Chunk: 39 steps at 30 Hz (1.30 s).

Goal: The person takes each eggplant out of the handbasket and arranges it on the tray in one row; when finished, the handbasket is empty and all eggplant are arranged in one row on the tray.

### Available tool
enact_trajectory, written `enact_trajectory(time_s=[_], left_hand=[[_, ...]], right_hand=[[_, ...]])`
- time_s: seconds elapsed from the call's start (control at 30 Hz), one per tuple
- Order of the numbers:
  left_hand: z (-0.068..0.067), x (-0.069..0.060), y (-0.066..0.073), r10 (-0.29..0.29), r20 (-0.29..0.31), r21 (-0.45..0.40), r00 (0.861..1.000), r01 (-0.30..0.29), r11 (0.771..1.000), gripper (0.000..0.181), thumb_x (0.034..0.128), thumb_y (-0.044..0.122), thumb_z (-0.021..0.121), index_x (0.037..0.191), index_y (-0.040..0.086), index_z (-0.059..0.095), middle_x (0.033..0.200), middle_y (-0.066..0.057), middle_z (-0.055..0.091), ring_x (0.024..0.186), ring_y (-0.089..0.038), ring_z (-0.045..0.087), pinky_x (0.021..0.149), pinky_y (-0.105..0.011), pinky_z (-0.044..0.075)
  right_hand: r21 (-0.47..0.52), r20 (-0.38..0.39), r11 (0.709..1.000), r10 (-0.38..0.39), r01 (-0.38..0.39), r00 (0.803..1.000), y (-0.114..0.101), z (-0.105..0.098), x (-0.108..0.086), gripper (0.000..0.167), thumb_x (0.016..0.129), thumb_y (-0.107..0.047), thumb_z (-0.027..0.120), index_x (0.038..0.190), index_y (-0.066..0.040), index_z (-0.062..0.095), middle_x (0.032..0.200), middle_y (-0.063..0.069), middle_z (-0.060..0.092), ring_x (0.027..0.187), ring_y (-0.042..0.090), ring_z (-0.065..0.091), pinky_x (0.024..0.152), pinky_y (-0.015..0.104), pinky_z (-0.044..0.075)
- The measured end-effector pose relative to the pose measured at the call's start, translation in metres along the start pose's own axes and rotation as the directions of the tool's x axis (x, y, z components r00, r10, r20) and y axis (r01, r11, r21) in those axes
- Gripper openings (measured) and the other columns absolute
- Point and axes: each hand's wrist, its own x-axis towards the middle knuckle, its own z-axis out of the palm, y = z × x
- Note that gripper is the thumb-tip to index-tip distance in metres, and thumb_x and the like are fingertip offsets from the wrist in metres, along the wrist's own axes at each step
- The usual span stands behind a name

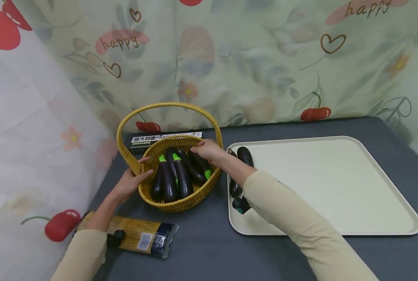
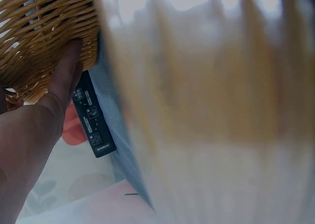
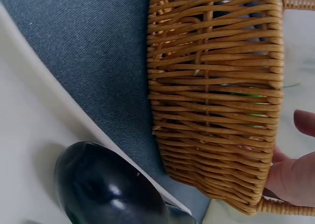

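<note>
A yellow wicker basket (image 1: 180,207) with a tall hoop handle stands left of centre and holds several dark eggplants (image 1: 183,177), some with bright green caps. My left hand (image 1: 128,183) grips the basket's left side near the handle's base; in the left wrist view its fingers lie against the outer weave. Reaching over the far right rim, my right hand (image 1: 210,151) holds the blunt end of an eggplant (image 1: 200,160) that lies inside along the right wall. The right wrist view shows that hand (image 3: 295,179) partly, behind the rim; the weave hides its fingertips.
A cream tray (image 1: 321,187) on the right has several eggplants (image 1: 245,156) along its left edge, partly covered by my right sleeve. Behind the basket lies a black pasta box (image 1: 138,146). A bag of spaghetti (image 1: 135,230) lies under my left forearm. Patterned cloth (image 1: 230,70) hangs behind.
</note>
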Motion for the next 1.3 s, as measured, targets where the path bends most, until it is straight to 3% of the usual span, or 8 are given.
enact_trajectory(time_s=[0.17, 0.3, 0.37, 0.67, 0.9, 1.03, 1.3], left_hand=[[0.0, -0.002, 0.001, 0.012, 0.008, 0.001, 1.0, -0.012, 1.0, 0.066, 0.0988, 0.025, 0.055, 0.152, 0.009, 0.02, 0.138, -0.032, 0.035, 0.121, -0.043, 0.043, 0.089, -0.046, 0.043], [0.0, -0.001, 0.0, 0.008, 0.006, 0.0, 1.0, -0.008, 1.0, 0.065, 0.0987, 0.025, 0.056, 0.152, 0.009, 0.022, 0.137, -0.031, 0.037, 0.12, -0.043, 0.044, 0.087, -0.043, 0.045], [0.0, 0.0, 0.0, 0.007, 0.008, 0.007, 1.0, -0.007, 1.0, 0.065, 0.0988, 0.026, 0.055, 0.152, 0.01, 0.022, 0.137, -0.031, 0.037, 0.12, -0.043, 0.044, 0.086, -0.042, 0.046], [0.0, -0.001, 0.0, 0.003, 0.006, -0.006, 1.0, -0.003, 1.0, 0.066, 0.0984, 0.025, 0.056, 0.152, 0.009, 0.021, 0.139, -0.031, 0.036, 0.121, -0.043, 0.044, 0.086, -0.041, 0.047], [0.0, -0.002, 0.001, 0.006, 0.006, -0.012, 1.0, -0.006, 1.0, 0.067, 0.0984, 0.025, 0.056, 0.152, 0.009, 0.021, 0.138, -0.031, 0.037, 0.12, -0.043, 0.045, 0.085, -0.04, 0.047], [0.0, -0.001, 0.0, 0.007, 0.005, -0.016, 1.0, -0.007, 1.0, 0.065, 0.0985, 0.024, 0.056, 0.152, 0.009, 0.021, 0.138, -0.03, 0.037, 0.119, -0.042, 0.045, 0.084, -0.039, 0.048], [0.0, 0.0, -0.002, 0.004, 0.004, -0.009, 1.0, -0.004, 1.0, 0.065, 0.0981, 0.026, 0.056, 0.152, 0.01, 0.023, 0.14, -0.028, 0.035, 0.122, -0.041, 0.042, 0.089, -0.046, 0.044]], right_hand=[[-0.057, -0.019, 0.997, 0.051, -0.052, 0.999, 0.002, 0.005, 0.006, 0.041, 0.098, -0.017, 0.056, 0.136, -0.003, 0.048, 0.135, 0.01, 0.047, 0.116, 0.027, 0.05, 0.083, 0.04, 0.049], [-0.066, -0.039, 0.993, 0.093, -0.095, 0.995, 0.001, 0.007, 0.009, 0.032, 0.095, -0.01, 0.06, 0.124, 0.001, 0.055, 0.118, 0.013, 0.053, 0.106, 0.027, 0.056, 0.071, 0.037, 0.054], [-0.06, -0.038, 0.992, 0.111, -0.113, 0.993, 0.0, 0.007, 0.009, 0.035, 0.094, -0.01, 0.062, 0.125, 0.003, 0.054, 0.117, 0.015, 0.053, 0.103, 0.028, 0.058, 0.066, 0.035, 0.054], [-0.025, 0.091, 0.981, 0.194, -0.193, 0.977, -0.002, 0.002, 0.009, 0.052, 0.094, -0.018, 0.063, 0.138, 0.002, 0.043, 0.128, 0.023, 0.05, 0.098, 0.035, 0.062, 0.067, 0.034, 0.055], [0.086, 0.168, 0.986, 0.127, -0.143, 0.978, -0.01, -0.004, -0.001, 0.066, 0.095, -0.015, 0.061, 0.15, -0.008, 0.027, 0.147, 0.016, 0.033, 0.122, 0.034, 0.047, 0.065, 0.035, 0.055], [0.148, 0.235, 0.983, 0.068, -0.105, 0.97, -0.011, -0.011, -0.01, 0.065, 0.096, -0.014, 0.06, 0.151, -0.011, 0.026, 0.144, 0.015, 0.037, 0.123, 0.034, 0.046, 0.068, 0.035, 0.055], [0.213, 0.349, 0.977, -0.058, -0.019, 0.935, -0.004, -0.03, -0.035, 0.062, 0.096, -0.016, 0.06, 0.149, -0.015, 0.029, 0.136, 0.015, 0.045, 0.119, 0.033, 0.051, 0.076, 0.039, 0.053]])
